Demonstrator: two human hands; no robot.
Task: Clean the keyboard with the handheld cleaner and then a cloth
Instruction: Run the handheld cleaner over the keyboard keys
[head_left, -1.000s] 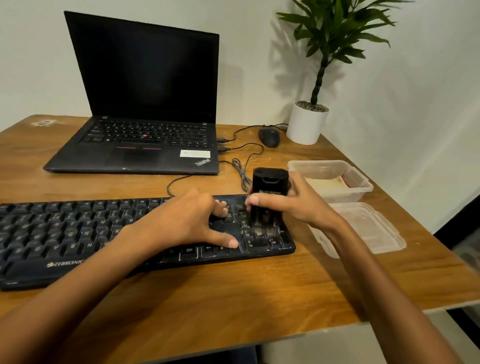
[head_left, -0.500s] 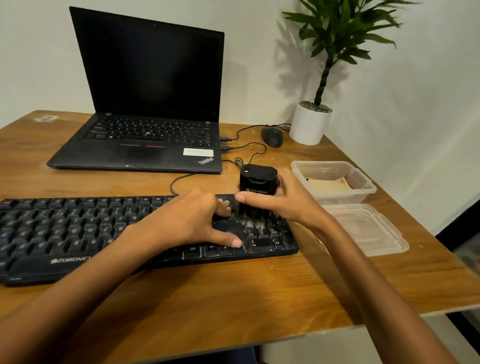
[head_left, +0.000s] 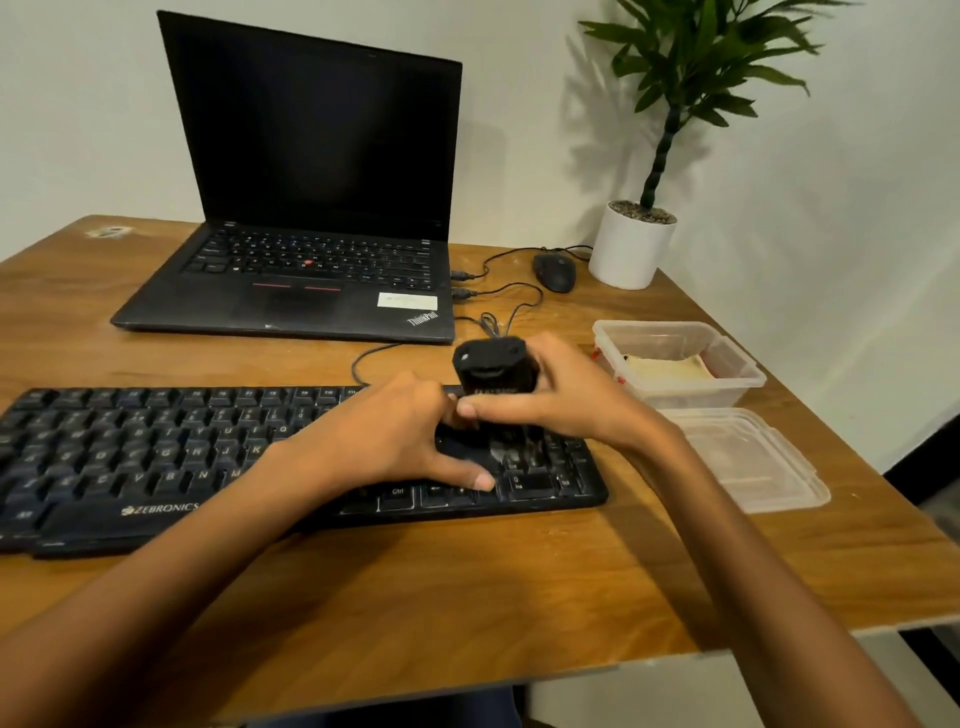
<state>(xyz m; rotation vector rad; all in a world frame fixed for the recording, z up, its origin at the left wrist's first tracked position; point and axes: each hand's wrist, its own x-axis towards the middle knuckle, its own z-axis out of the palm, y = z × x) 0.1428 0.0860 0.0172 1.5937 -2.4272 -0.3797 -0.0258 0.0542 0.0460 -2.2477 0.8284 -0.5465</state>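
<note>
Since a second ago we have slid the handheld cleaner (head_left: 493, 371) leftward, off the number pad, at the right end of the keyboard (head_left: 156, 447). Right hand (head_left: 566, 400) wraps its squat black body, thumb across the front, clear lower end down on the keys. Left hand (head_left: 384, 436) lies spread on the keys just beside it, gripping nothing. Keyboard: black, pale legends, along the front edge of the desk (head_left: 467, 597). We judge the vacuum pass barely begun. Next calls for steady rows leftward, then wiping, probably with the pale fold (head_left: 665, 369) in the open container (head_left: 737, 387) near the right edge.
</note>
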